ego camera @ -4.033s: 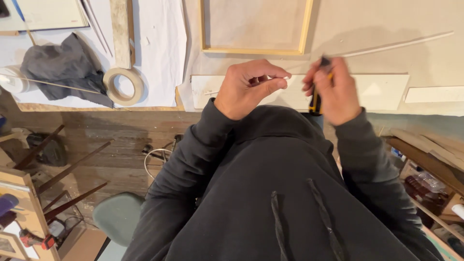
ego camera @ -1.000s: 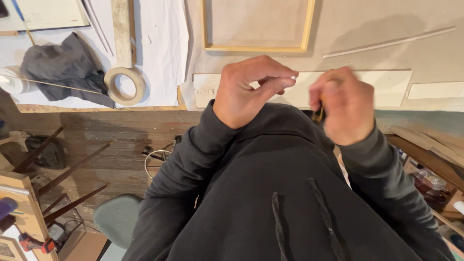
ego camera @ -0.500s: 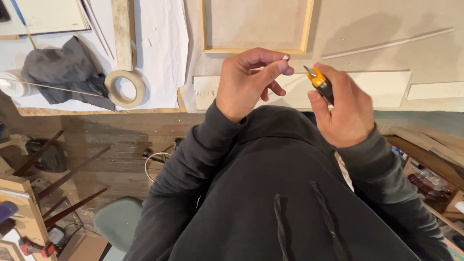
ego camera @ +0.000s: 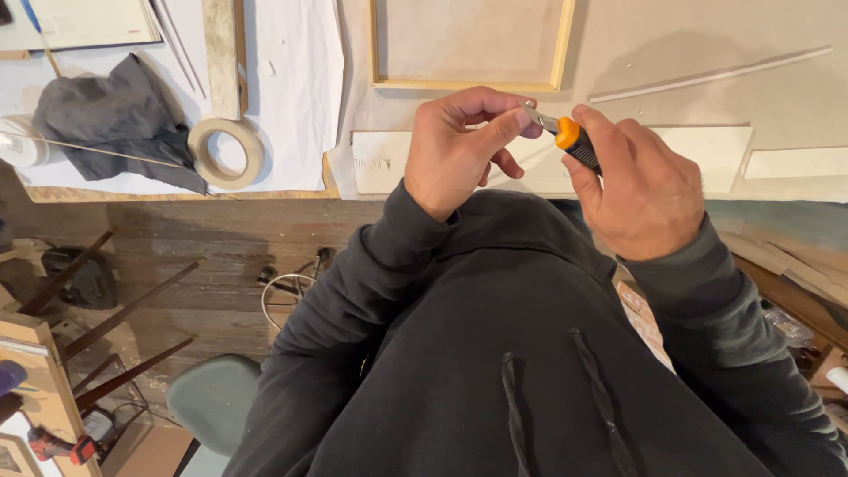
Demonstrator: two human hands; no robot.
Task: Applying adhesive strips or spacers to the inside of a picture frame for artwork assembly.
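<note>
My right hand [ego camera: 638, 187] grips a utility knife [ego camera: 570, 141] with a black and orange handle, blade end pointing up and left. My left hand [ego camera: 464, 146] pinches the knife's metal blade tip between thumb and forefinger. Both hands are raised in front of my chest, over the front edge of the workbench [ego camera: 777, 97]. Below them a long pale flat strip [ego camera: 707, 146] lies on the bench.
A wooden frame [ego camera: 468, 44] lies at the back middle. A roll of masking tape [ego camera: 228, 152], a grey cloth [ego camera: 110, 115] and white paper [ego camera: 291, 79] are at the left. A thin wooden stick [ego camera: 711, 75] lies at the right. A stool [ego camera: 212, 402] stands below left.
The knife, hidden in my right fist a second ago, now shows its orange collar and blade. My left fingers have closed on the blade tip and both hands have risen slightly.
</note>
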